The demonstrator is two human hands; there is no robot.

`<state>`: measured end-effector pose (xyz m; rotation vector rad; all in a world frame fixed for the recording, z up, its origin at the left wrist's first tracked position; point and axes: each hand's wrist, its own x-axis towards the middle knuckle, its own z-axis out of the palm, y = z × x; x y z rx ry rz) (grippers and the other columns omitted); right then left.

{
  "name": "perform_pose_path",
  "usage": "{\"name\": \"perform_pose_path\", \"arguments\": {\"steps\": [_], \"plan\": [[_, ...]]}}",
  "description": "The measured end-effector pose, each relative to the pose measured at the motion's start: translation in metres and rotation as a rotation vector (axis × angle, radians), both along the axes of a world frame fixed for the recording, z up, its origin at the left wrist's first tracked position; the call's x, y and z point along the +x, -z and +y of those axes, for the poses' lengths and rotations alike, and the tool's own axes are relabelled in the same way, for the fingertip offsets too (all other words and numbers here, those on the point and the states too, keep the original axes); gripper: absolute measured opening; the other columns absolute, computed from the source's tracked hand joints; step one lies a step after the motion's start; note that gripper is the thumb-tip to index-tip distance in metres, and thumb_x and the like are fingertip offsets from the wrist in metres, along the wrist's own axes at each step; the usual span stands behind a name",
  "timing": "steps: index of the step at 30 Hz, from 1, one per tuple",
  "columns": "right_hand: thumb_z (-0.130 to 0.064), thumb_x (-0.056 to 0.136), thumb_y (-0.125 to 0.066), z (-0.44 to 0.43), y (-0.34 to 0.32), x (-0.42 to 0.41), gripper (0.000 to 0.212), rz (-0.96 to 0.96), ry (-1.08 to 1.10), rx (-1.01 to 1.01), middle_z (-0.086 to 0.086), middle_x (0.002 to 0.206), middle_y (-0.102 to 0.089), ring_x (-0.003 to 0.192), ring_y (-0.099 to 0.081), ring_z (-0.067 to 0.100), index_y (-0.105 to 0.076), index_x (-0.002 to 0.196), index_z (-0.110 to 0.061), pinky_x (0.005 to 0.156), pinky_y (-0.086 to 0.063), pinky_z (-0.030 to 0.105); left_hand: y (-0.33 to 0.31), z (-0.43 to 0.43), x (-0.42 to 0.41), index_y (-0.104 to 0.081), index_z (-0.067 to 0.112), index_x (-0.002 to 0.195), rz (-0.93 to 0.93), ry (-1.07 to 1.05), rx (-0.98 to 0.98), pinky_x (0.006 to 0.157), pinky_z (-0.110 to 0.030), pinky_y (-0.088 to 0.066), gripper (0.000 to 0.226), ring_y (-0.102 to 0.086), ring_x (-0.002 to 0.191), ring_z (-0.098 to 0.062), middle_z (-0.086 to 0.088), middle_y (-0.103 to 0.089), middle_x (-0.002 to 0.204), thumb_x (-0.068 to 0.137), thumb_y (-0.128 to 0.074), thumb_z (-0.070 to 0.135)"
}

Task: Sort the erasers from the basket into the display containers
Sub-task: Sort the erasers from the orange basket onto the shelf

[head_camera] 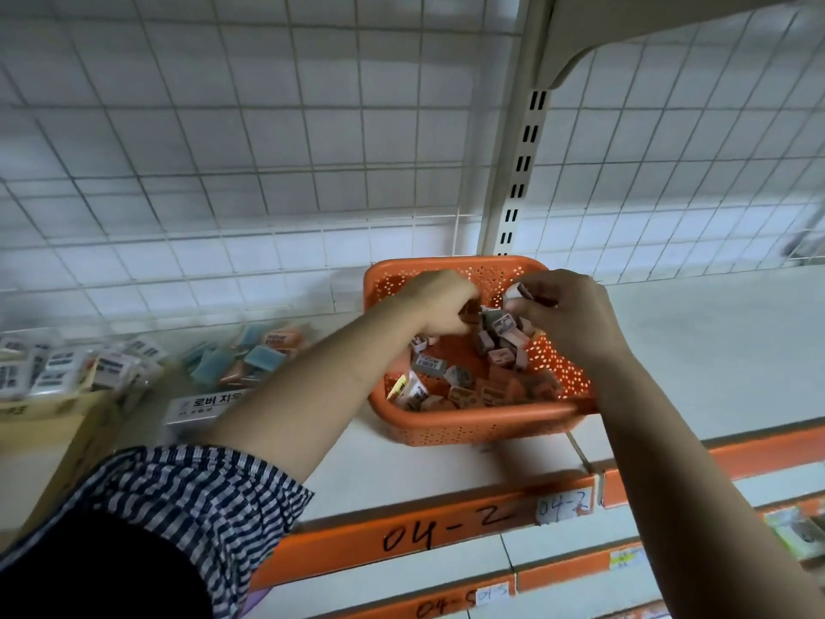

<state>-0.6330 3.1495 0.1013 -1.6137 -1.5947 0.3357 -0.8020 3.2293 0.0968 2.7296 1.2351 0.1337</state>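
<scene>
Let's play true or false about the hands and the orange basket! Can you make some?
1. The orange perforated plastic basket sits on the white shelf. True.
2. That basket is empty. False: many small wrapped erasers lie inside.
3. The left hand and right hand both reach into the basket. True.
4. The right hand holds nothing. False: it pinches a small white eraser.
5. The blue and orange erasers lie right of the basket. False: they lie left of it.

Short loose sleeve point(192, 498) in navy-and-white check on the left arm point(290, 386), dark cloth point(89, 574) beneath
</scene>
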Motion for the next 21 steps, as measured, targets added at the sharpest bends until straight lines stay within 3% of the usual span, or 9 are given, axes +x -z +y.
{"name": "perform_pose_path", "arguments": {"steps": [4, 8, 11, 14, 18, 21], "plan": [[-0.019, 0.076, -0.082, -0.004, -0.01, -0.003, 0.02, 0.068, 0.004, 0.053, -0.001, 0.09, -0.068, 0.089, -0.066, 0.017, -0.07, 0.091, -0.024, 0.083, -0.053, 0.034, -0.024, -0.022, -0.034, -0.067, 0.019, 0.093, -0.375, -0.061, 0.055, 0.074, -0.034, -0.05, 0.023, -0.061, 0.085, -0.015, 0.004, -0.067, 0.092, 0.076, -0.078, 0.029], [-0.019, 0.077, -0.081, -0.008, -0.023, -0.024, 0.021, 0.188, -0.019, 0.125, -0.006, 0.089, -0.071, 0.086, -0.069, 0.015, -0.072, 0.094, -0.026, 0.081, -0.057, 0.036, -0.039, -0.056, -0.096, -0.068, 0.023, 0.088, -0.655, -0.213, 0.133, 0.07, -0.026, -0.048, 0.018, -0.061, 0.076, -0.005, 0.012, -0.068, 0.083, 0.076, -0.079, 0.03], [-0.017, 0.077, -0.081, -0.01, -0.026, -0.056, 0.026, 0.247, -0.1, 0.142, -0.006, 0.086, -0.07, 0.077, -0.071, 0.015, -0.071, 0.099, -0.027, 0.073, -0.055, 0.027, -0.031, -0.076, -0.152, -0.069, 0.024, 0.088, -0.714, -0.377, 0.18, 0.069, -0.024, -0.049, 0.016, -0.061, 0.071, -0.001, 0.011, -0.069, 0.082, 0.077, -0.08, 0.03], [-0.017, 0.079, -0.079, -0.014, -0.022, -0.093, 0.024, 0.262, -0.195, 0.142, -0.004, 0.089, -0.07, 0.07, -0.072, 0.016, -0.07, 0.098, -0.03, 0.065, -0.057, 0.029, -0.015, -0.092, -0.202, -0.07, 0.027, 0.085, -0.749, -0.521, 0.191, 0.067, -0.023, -0.05, 0.013, -0.062, 0.067, 0.0, 0.012, -0.07, 0.078, 0.077, -0.08, 0.031], [-0.02, 0.077, -0.08, -0.014, -0.017, -0.149, 0.029, 0.224, -0.321, 0.114, -0.014, 0.087, -0.069, 0.079, -0.071, 0.013, -0.069, 0.094, -0.041, 0.077, -0.056, 0.032, -0.001, -0.113, -0.251, -0.07, 0.026, 0.084, -0.75, -0.617, 0.224, 0.067, -0.025, -0.051, 0.01, -0.065, 0.068, -0.003, 0.011, -0.07, 0.08, 0.079, -0.078, 0.027], [-0.02, 0.078, -0.079, -0.014, -0.011, -0.192, 0.027, 0.231, -0.411, 0.065, -0.011, 0.086, -0.07, 0.076, -0.069, 0.012, -0.069, 0.094, -0.04, 0.074, -0.054, 0.032, 0.004, -0.125, -0.282, -0.069, 0.024, 0.082, -0.702, -0.658, 0.274, 0.068, -0.026, -0.05, 0.01, -0.064, 0.069, -0.002, 0.011, -0.068, 0.078, 0.08, -0.077, 0.029]]}}
